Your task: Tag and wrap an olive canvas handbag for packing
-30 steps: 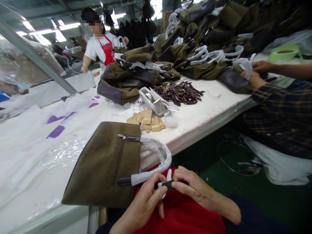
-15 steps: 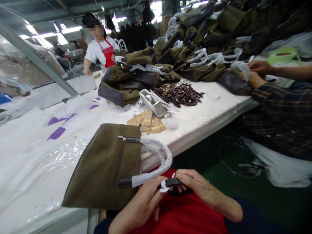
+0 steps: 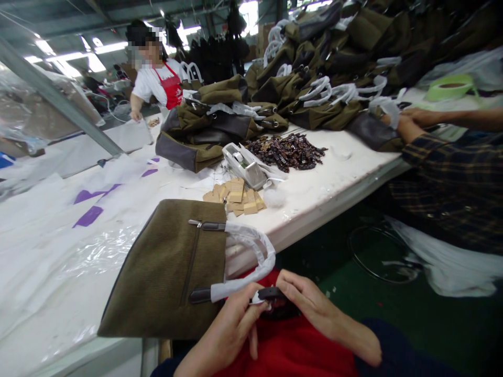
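From the head camera, the olive bag (image 3: 165,272) lies on the table (image 3: 338,180), its wrapped handle (image 3: 263,267) reaching past the edge. Just right of the bag, above the red apron (image 3: 306,345), a black strap (image 3: 270,294) is held between both hands. The left hand (image 3: 231,319) has its fingers closed in a pinch at the strap's white-covered end; the right hand (image 3: 314,303) has its fingers nearly closed on the other end, partly hidden. For good control, pinch firmly close to the white piece (image 3: 256,299), press only lightly with the right thumb, and hold the strap clear of the bag's handle to avoid snagging.
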Demonstrator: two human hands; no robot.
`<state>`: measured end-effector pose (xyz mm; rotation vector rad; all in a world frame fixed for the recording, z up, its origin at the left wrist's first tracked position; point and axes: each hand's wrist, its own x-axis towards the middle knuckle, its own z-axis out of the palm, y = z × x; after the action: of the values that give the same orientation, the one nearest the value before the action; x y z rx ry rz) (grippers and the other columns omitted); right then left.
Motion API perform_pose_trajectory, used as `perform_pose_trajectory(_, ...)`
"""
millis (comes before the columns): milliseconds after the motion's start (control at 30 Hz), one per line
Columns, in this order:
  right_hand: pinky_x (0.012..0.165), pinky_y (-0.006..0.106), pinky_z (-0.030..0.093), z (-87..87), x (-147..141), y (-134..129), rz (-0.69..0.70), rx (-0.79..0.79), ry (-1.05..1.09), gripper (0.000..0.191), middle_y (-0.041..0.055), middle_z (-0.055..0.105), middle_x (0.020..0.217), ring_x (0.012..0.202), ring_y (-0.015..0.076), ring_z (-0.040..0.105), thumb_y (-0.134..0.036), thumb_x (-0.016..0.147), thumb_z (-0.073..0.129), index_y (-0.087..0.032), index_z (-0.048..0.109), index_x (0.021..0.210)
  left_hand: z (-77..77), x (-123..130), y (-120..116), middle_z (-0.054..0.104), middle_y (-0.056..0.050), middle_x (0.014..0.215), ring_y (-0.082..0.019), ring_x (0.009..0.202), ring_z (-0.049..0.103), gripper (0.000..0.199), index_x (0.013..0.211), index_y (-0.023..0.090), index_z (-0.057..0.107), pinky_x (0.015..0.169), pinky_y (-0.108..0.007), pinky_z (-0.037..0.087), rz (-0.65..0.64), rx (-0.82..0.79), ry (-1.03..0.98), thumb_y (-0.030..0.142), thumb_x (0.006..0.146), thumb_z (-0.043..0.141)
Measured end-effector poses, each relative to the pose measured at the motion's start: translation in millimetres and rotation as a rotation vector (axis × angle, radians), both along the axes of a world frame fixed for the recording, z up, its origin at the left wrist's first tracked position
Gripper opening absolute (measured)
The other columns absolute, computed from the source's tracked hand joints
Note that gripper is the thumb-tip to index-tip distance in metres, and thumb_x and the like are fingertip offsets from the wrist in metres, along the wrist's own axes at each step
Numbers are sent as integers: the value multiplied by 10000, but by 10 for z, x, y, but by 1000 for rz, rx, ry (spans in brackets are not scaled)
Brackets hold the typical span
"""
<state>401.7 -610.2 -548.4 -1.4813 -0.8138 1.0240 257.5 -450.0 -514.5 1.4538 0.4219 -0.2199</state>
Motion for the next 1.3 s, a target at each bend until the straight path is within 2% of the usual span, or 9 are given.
perform_pose_trajectory(100,732,247,443,4,22,-62,-8,34,-242,346,21,633,936,810,145,574,-481,980,501,-205,534,1186,-3,22,-35,591,25,684,-70,363,498,321,1013,193,572,385,-173,332,-44,0,53,490,963,462)
perform_pose_trajectory(200,811,253,449,11,-4,-107,88,98,-428,267,32,656,1003,893,155,597,-392,991,516,-225,570,1194,38,35,-55,587,24,635,-79,366,501,322,1013,192,576,376,-169,319,-68,-18,62,491,957,473)
perform_pose_trajectory(400,806,239,464,16,-79,-142,-68,19,-247,252,17,673,1002,901,149,625,-398,1016,445,-222,596,1114,56,-96,52,719,-72,989,-122,508,610,451,1349,257,530,559,-248,511,-50,100,40,421,930,558)
perform_pose_trajectory(567,746,252,474,33,-101,-120,-114,-11,-196,313,27,671,922,821,163,620,-453,1001,442,-198,614,1055,-33,-165,96,656,-1,556,-175,509,621,443,1355,221,571,739,-313,534,-54,255,44,424,994,413)
perform_pose_trajectory(733,757,257,479,46,-126,-87,-150,-13,-188,299,28,675,930,831,167,622,-443,1002,446,-204,617,1058,-43,-159,45,726,-53,779,-156,497,580,352,1222,232,668,753,-327,529,43,427,-35,390,965,486)
perform_pose_trajectory(833,757,258,485,30,-131,-95,-193,-9,-201,289,31,675,953,842,169,622,-438,1002,444,-211,601,1089,-110,-308,-55,687,-101,1142,-141,566,585,332,1228,255,630,707,-309,531,272,462,-90,371,922,574)
perform_pose_trajectory(1000,649,245,468,-5,-200,-106,-244,-64,-209,308,2,632,819,695,148,571,-471,994,444,-219,590,1091,-377,-623,-388,645,-86,997,-205,798,601,168,846,235,619,715,-296,522,542,378,-81,399,880,633)
perform_pose_trajectory(1167,701,263,487,-62,-348,-67,-192,-71,-145,327,25,656,885,761,165,602,-491,989,443,-215,571,1108,-383,-549,-620,563,-140,1368,-302,1282,520,570,1314,217,483,1064,-399,446,563,10,21,522,853,623)
perform_pose_trajectory(1300,835,312,505,-77,-409,-62,-98,-88,-145,338,70,679,1038,928,204,639,-480,1005,402,-213,565,1134,-207,-398,-558,591,-81,1375,-313,1426,358,466,1272,271,566,1164,-431,336,517,-35,90,460,852,634)
